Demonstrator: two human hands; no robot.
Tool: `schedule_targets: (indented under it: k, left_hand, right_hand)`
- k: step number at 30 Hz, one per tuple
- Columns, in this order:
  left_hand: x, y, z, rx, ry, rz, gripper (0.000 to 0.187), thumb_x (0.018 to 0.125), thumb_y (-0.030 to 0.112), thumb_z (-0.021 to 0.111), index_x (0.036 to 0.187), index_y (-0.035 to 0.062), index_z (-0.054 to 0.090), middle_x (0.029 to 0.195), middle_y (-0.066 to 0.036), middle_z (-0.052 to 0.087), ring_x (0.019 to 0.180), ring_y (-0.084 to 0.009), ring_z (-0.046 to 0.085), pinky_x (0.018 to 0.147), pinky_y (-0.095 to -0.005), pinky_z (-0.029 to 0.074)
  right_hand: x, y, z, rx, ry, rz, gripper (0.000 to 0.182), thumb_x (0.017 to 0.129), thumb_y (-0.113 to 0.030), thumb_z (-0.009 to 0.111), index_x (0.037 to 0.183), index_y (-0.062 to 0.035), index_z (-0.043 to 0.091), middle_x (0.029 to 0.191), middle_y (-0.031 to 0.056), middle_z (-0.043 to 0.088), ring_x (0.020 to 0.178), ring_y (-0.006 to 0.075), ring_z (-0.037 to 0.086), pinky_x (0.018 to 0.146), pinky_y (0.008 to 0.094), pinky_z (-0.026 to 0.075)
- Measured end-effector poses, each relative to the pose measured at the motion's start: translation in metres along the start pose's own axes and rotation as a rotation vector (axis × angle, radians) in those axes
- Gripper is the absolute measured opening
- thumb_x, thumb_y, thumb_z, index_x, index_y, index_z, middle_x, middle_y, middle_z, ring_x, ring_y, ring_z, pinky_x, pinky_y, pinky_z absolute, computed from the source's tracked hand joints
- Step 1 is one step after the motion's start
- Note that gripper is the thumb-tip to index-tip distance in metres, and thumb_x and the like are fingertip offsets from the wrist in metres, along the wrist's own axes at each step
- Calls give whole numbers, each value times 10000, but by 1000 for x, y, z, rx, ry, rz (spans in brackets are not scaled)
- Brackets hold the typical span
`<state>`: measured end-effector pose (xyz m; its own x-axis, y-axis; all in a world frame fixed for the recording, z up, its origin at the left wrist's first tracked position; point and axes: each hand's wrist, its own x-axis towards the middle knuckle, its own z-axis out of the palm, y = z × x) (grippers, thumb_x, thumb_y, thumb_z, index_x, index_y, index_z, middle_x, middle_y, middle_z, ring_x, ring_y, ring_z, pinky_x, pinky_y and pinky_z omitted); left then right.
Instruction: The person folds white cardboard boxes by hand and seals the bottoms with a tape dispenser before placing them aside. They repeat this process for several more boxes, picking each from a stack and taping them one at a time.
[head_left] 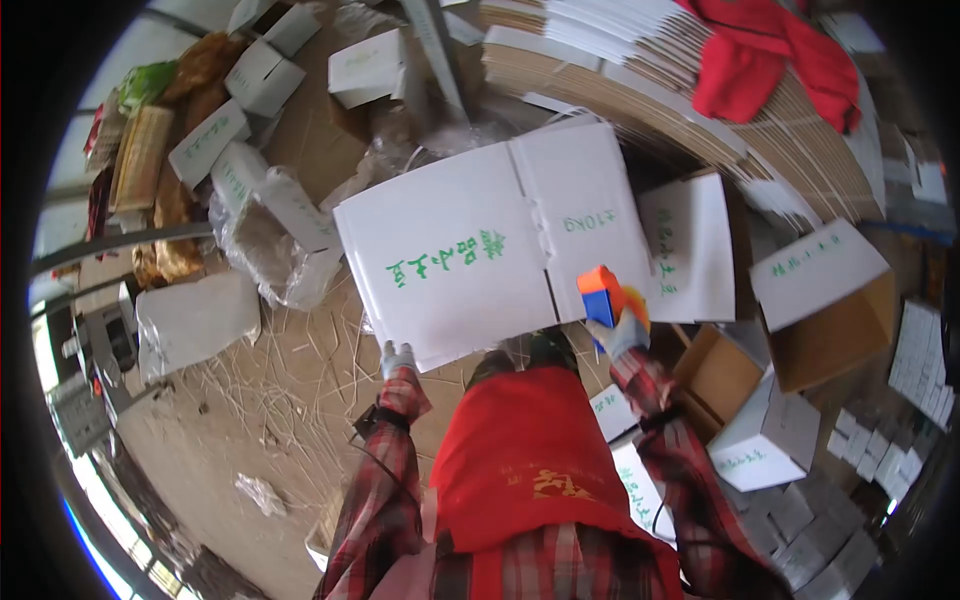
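Note:
A flattened white carton [440, 250] with green lettering lies in front of me, folded flat, with more flat sheets seeming to lie beneath it. At its near left corner is my left hand [397, 358], in a pale glove, fingers stretched out and slightly apart beside the edge. My right hand [627, 333], gloved too, is closed around an orange and blue tape dispenser [598, 298] with a yellow-orange part behind it. The dispenser is over the carton's near right part, and it cannot be seen whether it touches the cardboard.
Formed white cartons [822, 270] stand on the right, some open with brown insides. A long stack of flat cartons [640, 90] fills the back right, a red garment [740, 60] on top. Plastic wrapping [290, 255] and more boxes lie left; loose straps [270, 370] litter the floor.

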<state>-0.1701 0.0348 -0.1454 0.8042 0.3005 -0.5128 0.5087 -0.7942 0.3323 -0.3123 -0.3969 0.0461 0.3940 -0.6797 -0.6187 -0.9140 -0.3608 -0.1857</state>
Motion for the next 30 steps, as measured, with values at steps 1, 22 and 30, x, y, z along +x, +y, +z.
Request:
schedule_targets:
  k: [1,22,30]
  left_hand:
    - [1,15,-29,-142,-97,-94,573,785,204,588,1279,-12,395,1179,-209,530,1007,-272,573,821,-360,469]
    - [-190,158,-178,-891,-941,-241,415,825,254,614,1149,6,538,1062,-73,608,924,-154,585,828,-302,465]
    - [-164,168,-323,-842,-700,458,419,894,182,444,1260,-19,412,1238,-127,494,1157,-215,465,969,-303,377]
  right_hand:
    - [23,-18,-1,-119,-23,-15,804,592,-485,746,1177,-8,470,1006,195,610,933,324,595,811,371,460]
    - [35,-6,-127,-48,379,-347,716,596,-293,799,1150,35,485,1064,195,575,965,334,569,864,397,433]
    - [-119,-90,-123,250,843,-910,536,668,-183,728,1125,-19,502,1053,154,557,955,334,556,852,432,441]
